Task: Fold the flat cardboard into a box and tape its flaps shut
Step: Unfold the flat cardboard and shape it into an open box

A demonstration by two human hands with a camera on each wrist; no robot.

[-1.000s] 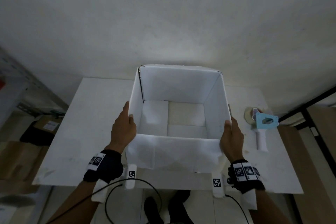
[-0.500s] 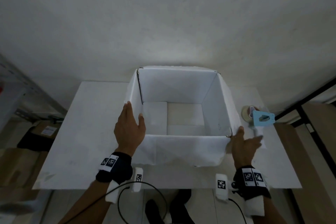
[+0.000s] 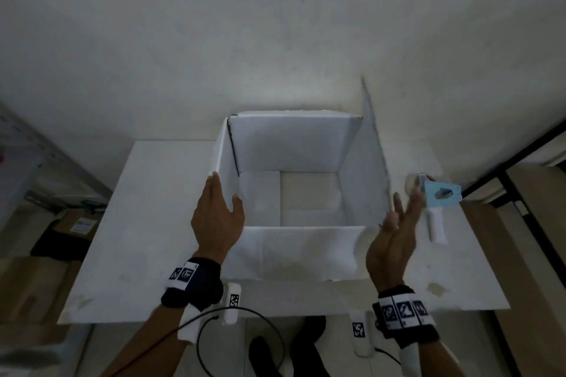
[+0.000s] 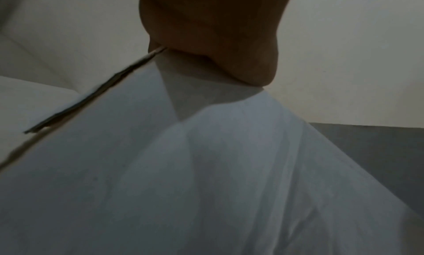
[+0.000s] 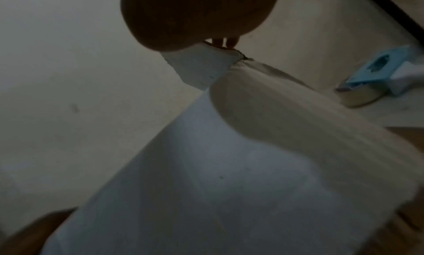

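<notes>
**Top flaps still open, tape not yet in hand**

White table (image 3: 147,223) under a pale wall fills the head view; the box (image 3: 294,150) stands open at centre frame, bottom flaps folded in; the left hand (image 3: 216,220) lies straight-fingered on the left flap (image 3: 221,153); the right hand (image 3: 392,242), fingers straight, lifts the right flap (image 3: 372,144); the tape dispenser (image 3: 436,202) lies at right. Left wrist view: white cardboard under the palm, fingers hidden. Right wrist view: straight fingertips (image 5: 226,42) meet the flap's frayed corner. Uneven pushing could skew the thin, creased walls; flaps may spring open untaped.
</notes>
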